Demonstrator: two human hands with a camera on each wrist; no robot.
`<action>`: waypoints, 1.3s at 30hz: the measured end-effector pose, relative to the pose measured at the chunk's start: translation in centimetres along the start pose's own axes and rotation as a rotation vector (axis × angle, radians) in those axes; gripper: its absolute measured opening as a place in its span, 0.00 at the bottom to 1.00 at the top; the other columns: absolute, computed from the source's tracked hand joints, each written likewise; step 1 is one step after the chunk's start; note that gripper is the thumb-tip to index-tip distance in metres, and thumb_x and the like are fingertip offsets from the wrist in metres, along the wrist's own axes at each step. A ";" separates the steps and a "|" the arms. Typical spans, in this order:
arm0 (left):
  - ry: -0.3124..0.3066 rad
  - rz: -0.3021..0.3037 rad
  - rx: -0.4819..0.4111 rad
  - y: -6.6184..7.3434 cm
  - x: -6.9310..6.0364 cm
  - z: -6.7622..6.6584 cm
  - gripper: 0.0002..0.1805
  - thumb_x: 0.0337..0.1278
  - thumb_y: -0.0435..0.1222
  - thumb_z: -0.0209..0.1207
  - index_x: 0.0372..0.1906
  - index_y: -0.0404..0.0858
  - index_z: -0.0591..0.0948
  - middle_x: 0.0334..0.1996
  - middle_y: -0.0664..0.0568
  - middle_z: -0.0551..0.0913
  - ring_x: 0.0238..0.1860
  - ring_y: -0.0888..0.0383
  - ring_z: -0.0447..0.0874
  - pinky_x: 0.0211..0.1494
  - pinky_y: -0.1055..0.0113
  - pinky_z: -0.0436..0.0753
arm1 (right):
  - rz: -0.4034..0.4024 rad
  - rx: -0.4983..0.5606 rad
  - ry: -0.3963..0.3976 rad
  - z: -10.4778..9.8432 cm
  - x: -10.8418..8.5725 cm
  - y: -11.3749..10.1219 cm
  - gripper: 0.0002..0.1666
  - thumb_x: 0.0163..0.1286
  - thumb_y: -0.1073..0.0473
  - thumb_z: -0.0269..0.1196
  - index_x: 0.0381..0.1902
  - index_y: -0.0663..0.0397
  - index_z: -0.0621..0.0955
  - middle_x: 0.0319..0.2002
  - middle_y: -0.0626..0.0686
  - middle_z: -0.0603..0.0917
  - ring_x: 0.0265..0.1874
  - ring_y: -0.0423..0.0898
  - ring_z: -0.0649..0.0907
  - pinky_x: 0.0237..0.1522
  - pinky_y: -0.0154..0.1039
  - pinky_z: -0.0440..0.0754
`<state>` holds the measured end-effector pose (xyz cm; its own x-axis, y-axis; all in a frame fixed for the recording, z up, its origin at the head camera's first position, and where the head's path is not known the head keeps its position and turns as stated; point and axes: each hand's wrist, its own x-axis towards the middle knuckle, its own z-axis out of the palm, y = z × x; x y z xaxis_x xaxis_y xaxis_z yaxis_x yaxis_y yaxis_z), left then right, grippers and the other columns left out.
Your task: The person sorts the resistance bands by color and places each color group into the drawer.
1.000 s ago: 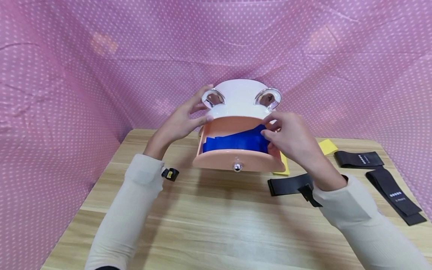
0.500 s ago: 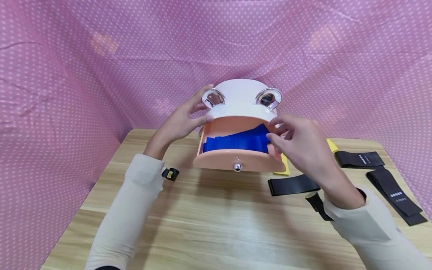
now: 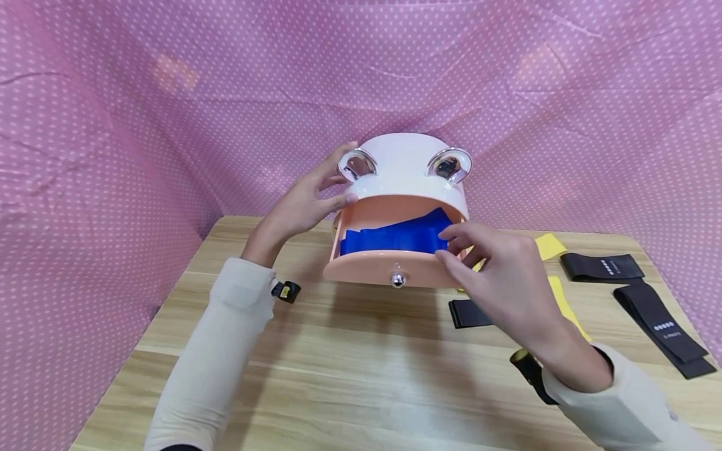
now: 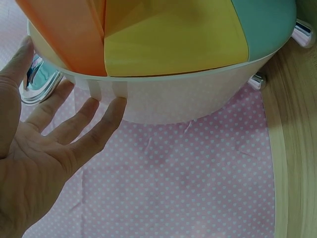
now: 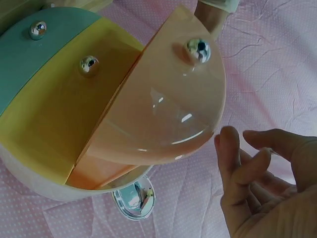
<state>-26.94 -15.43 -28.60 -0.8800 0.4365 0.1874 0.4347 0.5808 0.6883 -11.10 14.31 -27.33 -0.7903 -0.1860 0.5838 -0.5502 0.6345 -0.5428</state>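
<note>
Steadying the glossy white rounded cabinet (image 3: 403, 166) at frame centre, the left hand (image 3: 304, 202) spread relaxed fingers and thumb against its shell. The right hand (image 3: 504, 272), fingers loosely bent and grasping nothing, hovered beside the extended peach plastic drawer (image 3: 361, 267), where the folded flat blue band (image 3: 395, 238) lay. Settling that band seemed the step in hand; the next move probably called for pressing the drawer inward. Wrist views alone showed the yellow plastic drawer front (image 5: 54, 111) and teal plastic drawer front (image 5: 34, 62); only the head view revealed the band.
</note>
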 end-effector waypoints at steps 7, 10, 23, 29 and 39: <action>-0.002 0.001 -0.007 -0.1 0.0 0.0 0.46 0.69 0.52 0.66 0.77 0.86 0.49 0.84 0.63 0.54 0.76 0.49 0.72 0.71 0.35 0.76 | -0.064 0.039 -0.003 0.9 -1.5 -0.6 0.12 0.60 0.72 0.74 0.41 0.55 0.89 0.28 0.48 0.89 0.24 0.38 0.85 0.26 0.24 0.82; -0.001 0.005 -0.007 -0.2 0.1 0.1 0.46 0.69 0.52 0.66 0.77 0.86 0.50 0.84 0.63 0.55 0.76 0.49 0.72 0.72 0.35 0.76 | -0.100 0.070 -0.017 1.7 -2.1 -0.6 0.14 0.59 0.74 0.74 0.41 0.55 0.89 0.27 0.46 0.88 0.24 0.36 0.84 0.25 0.24 0.82; 0.011 0.018 0.014 -0.1 -0.1 0.1 0.46 0.70 0.52 0.65 0.79 0.82 0.50 0.84 0.60 0.56 0.75 0.47 0.74 0.72 0.34 0.76 | -0.201 0.081 0.002 6.3 -3.2 0.9 0.18 0.56 0.72 0.78 0.45 0.58 0.89 0.37 0.52 0.91 0.26 0.37 0.84 0.28 0.30 0.86; 0.013 0.013 0.020 -0.1 -0.1 0.2 0.46 0.69 0.52 0.65 0.78 0.84 0.50 0.84 0.61 0.56 0.75 0.48 0.74 0.73 0.34 0.74 | -0.200 0.084 0.007 7.4 -3.4 1.4 0.15 0.58 0.72 0.76 0.43 0.58 0.89 0.32 0.50 0.89 0.25 0.37 0.82 0.26 0.31 0.85; 0.011 0.002 0.015 0.0 -0.1 0.1 0.46 0.69 0.52 0.65 0.78 0.85 0.50 0.84 0.59 0.58 0.75 0.48 0.74 0.72 0.33 0.74 | -0.189 0.022 0.003 7.9 -3.0 1.5 0.13 0.60 0.70 0.76 0.43 0.57 0.89 0.29 0.49 0.87 0.25 0.38 0.81 0.28 0.31 0.83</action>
<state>-26.83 -15.40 -28.75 -0.8811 0.4300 0.1970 0.4395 0.5904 0.6770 -11.73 9.92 -34.65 -0.6716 -0.2981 0.6783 -0.6945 0.5722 -0.4361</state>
